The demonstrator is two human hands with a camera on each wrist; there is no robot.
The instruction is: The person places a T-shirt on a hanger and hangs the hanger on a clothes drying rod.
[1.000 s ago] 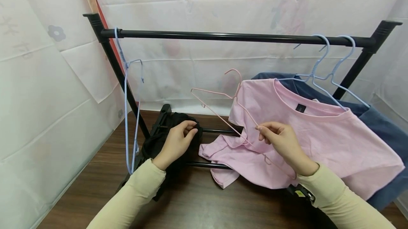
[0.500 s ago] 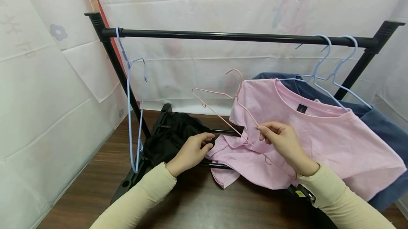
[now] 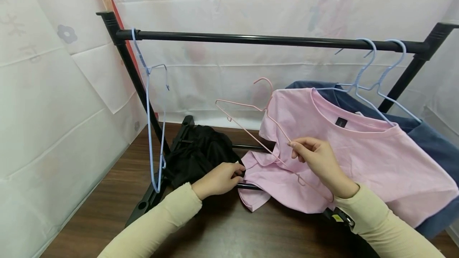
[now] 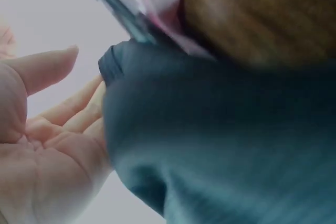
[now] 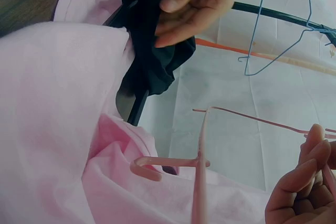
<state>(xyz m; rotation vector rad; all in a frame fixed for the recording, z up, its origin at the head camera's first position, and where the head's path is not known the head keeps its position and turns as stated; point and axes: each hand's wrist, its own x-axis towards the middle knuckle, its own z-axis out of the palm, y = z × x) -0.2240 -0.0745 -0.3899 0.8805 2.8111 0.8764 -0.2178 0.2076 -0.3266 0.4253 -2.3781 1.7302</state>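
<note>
Right hand (image 3: 319,162) pinching pink hanger (image 3: 251,120) over dark wooden table (image 3: 222,230), white-sheeted walls (image 3: 53,110).

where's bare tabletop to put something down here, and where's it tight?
Bare wood shows on the table front left, between the white backdrop and the rack foot, and in front between the sleeves. Crowded: black garment, pink shirt and blue shirt cover the middle and right.

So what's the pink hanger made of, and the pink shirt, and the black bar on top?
The pink hanger looks like thin wire with a smooth pink coating: it is skinny with bent corners. The pink shirt looks like soft knit cloth, probably cotton: it droops and wrinkles. The black bar seems to be a painted metal tube, round with a slight shine; from the pictures it could also be plastic.
</note>
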